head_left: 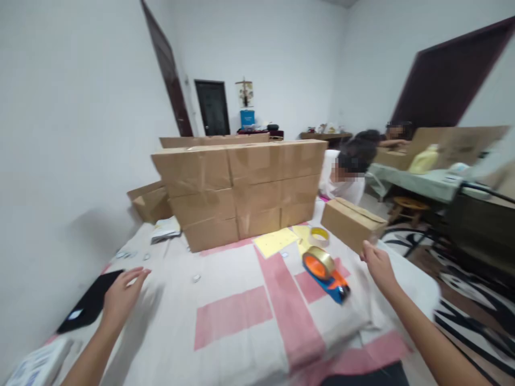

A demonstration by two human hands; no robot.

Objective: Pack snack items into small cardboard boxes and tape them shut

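My right hand [377,264] is closed on the near right corner of a small cardboard box [348,222] at the right edge of the table. Over the left side of the table hovers my left hand [124,292], its fingers extended and holding nothing. Between my hands, nearer the right one, lies a blue and orange tape dispenser [328,276] with a roll of tape on it. Just behind it is a loose tape roll [319,236]. Yellow sheets [276,242] lie beside the rolls.
Cardboard boxes [241,187] are stacked three high across the table's back, with an open carton [152,201] at their left. A black item [90,300] lies on the left. A person [346,171] is close behind the held box, another [398,134] farther back. A chair [478,230] stands right.
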